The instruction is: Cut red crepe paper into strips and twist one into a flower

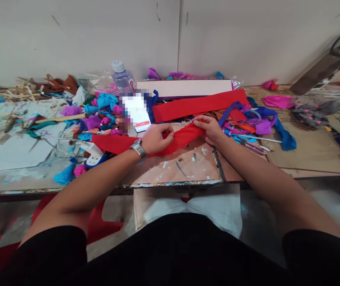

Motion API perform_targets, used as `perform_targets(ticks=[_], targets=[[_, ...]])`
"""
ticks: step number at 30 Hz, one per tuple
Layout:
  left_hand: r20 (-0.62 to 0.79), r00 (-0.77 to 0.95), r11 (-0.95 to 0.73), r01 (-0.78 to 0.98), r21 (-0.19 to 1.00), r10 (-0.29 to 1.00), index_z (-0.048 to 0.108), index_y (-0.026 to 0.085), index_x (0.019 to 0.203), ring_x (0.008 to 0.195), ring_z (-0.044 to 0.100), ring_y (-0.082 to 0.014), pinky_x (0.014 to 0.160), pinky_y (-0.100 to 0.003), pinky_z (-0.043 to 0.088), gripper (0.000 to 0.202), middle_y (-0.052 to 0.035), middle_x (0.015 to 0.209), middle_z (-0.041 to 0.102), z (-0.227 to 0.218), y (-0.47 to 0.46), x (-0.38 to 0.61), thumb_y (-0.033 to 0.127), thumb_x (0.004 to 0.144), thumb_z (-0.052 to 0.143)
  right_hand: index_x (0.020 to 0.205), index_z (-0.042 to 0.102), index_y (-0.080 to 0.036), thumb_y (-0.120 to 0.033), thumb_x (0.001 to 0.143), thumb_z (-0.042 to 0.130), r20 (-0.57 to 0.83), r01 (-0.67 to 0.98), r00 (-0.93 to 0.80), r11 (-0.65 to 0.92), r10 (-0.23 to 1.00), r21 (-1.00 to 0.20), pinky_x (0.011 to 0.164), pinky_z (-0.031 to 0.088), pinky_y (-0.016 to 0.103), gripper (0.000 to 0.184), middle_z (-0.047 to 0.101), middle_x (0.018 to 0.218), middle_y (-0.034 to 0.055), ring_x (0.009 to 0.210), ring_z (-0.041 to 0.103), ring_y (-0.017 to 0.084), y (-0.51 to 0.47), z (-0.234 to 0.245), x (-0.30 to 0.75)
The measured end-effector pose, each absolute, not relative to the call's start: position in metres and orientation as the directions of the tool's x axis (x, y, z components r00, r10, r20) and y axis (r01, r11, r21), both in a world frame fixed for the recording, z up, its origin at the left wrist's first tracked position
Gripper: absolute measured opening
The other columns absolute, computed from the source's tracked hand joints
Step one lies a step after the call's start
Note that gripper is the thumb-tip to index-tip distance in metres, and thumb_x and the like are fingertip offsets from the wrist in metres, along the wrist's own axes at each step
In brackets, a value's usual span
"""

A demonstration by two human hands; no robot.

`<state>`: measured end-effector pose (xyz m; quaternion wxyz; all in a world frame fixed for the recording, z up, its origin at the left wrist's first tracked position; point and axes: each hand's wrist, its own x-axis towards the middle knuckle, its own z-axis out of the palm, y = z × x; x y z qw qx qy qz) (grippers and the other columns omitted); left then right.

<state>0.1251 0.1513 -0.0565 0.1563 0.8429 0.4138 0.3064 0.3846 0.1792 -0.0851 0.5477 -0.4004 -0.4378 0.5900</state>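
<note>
A long strip of red crepe paper (184, 139) runs across the near part of the table, its left end passing behind my left wrist. My right hand (211, 128) pinches the upper edge of the strip near its right end, thumb against fingers. Further left along the same strip, my left hand (158, 138) is closed with curled fingers and thumb on its edge; a metal watch is on that wrist. The paper between my hands looks gathered along its top. Behind it lies a second, flat red strip (199, 105). A phone with a lit screen (141, 113) stands just beyond my left hand.
A plastic bottle (124, 79) stands behind the phone. Crumpled coloured paper pieces (104, 103) lie left of it. A power strip (95, 159) is beside my left forearm. A pink cutter (255, 148) and paper scraps lie right of my right hand. Cardboard (295, 147) covers the right side.
</note>
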Motion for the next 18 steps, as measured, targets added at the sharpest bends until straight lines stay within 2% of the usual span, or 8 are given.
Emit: perform_targets(ticks=[3,5,7,9,11,13,15,18], targets=[[0.378,0.465,-0.599,0.604,0.526,0.8,0.072,0.019,0.086,0.072,0.062,-0.0181,0.068,-0.032,0.042,0.022,-0.004,0.081,0.075,-0.056,0.151,0.125,0.036,0.091,0.059,0.09,0.078,-0.024,-0.053,0.057,0.099,0.135,-0.227,-0.073,0.116,0.988,-0.967,0.078,0.059,0.033,0.048,0.079,0.086,0.0016,0.078,0.071,0.018,0.183,-0.086,0.388],[0.365,0.47,-0.594,0.612,0.521,0.804,0.074,0.019,0.089,0.072,0.062,-0.0181,0.069,-0.032,0.042,0.024,-0.0043,0.082,0.075,-0.056,0.152,0.126,0.037,0.093,0.059,0.097,0.078,-0.025,-0.059,0.071,0.089,0.3,-0.057,-0.035,0.298,0.953,-0.953,0.087,0.058,0.038,0.044,0.08,0.097,0.0045,0.089,0.072,0.022,0.185,-0.085,0.393],[0.352,0.481,-0.596,0.619,0.512,0.803,0.075,0.019,0.094,0.071,0.062,-0.018,0.07,-0.032,0.043,0.027,-0.0046,0.084,0.076,-0.056,0.152,0.126,0.039,0.095,0.058,0.102,0.078,-0.025,-0.057,0.085,0.079,0.51,0.248,-0.044,0.504,0.859,-0.827,0.096,0.055,0.044,0.037,0.08,0.105,0.0077,0.099,0.072,0.026,0.183,-0.081,0.4],[0.339,0.509,-0.61,0.612,0.503,0.791,0.077,0.019,0.098,0.073,0.063,-0.0184,0.073,-0.033,0.045,0.028,-0.0052,0.088,0.078,-0.056,0.153,0.127,0.039,0.097,0.057,0.105,0.079,-0.024,-0.051,0.092,0.073,0.658,0.499,-0.175,0.642,0.732,-0.582,0.106,0.048,0.05,0.03,0.079,0.111,0.0097,0.108,0.069,0.03,0.178,-0.076,0.403],[0.331,0.544,-0.632,0.59,0.503,0.771,0.077,0.019,0.101,0.078,0.067,-0.019,0.076,-0.033,0.047,0.028,-0.0057,0.092,0.079,-0.058,0.153,0.127,0.037,0.098,0.056,0.107,0.079,-0.024,-0.045,0.097,0.068,0.681,0.591,-0.323,0.702,0.657,-0.397,0.11,0.043,0.052,0.025,0.079,0.113,0.0094,0.112,0.068,0.031,0.169,-0.072,0.4],[0.332,0.572,-0.653,0.564,0.505,0.75,0.077,0.019,0.104,0.082,0.069,-0.0189,0.079,-0.032,0.049,0.026,-0.0057,0.096,0.08,-0.061,0.153,0.128,0.034,0.098,0.057,0.11,0.078,-0.025,-0.043,0.099,0.066,0.646,0.617,-0.431,0.728,0.63,-0.298,0.109,0.04,0.053,0.025,0.08,0.115,0.0086,0.114,0.066,0.031,0.157,-0.069,0.392],[0.338,0.584,-0.665,0.547,0.508,0.738,0.077,0.019,0.104,0.083,0.07,-0.0183,0.08,-0.031,0.049,0.024,-0.0054,0.097,0.08,-0.065,0.152,0.13,0.033,0.099,0.058,0.113,0.078,-0.025,-0.041,0.101,0.065,0.601,0.617,-0.503,0.745,0.621,-0.254,0.106,0.037,0.052,0.024,0.081,0.115,0.0085,0.113,0.066,0.031,0.146,-0.068,0.381],[0.333,0.589,-0.667,0.55,0.502,0.736,0.077,0.019,0.102,0.081,0.069,-0.018,0.079,-0.031,0.049,0.024,-0.0053,0.095,0.081,-0.069,0.151,0.131,0.034,0.1,0.058,0.118,0.076,-0.024,-0.035,0.102,0.065,0.542,0.601,-0.552,0.753,0.634,-0.269,0.102,0.035,0.05,0.022,0.082,0.113,0.0074,0.105,0.068,0.028,0.136,-0.069,0.369]])
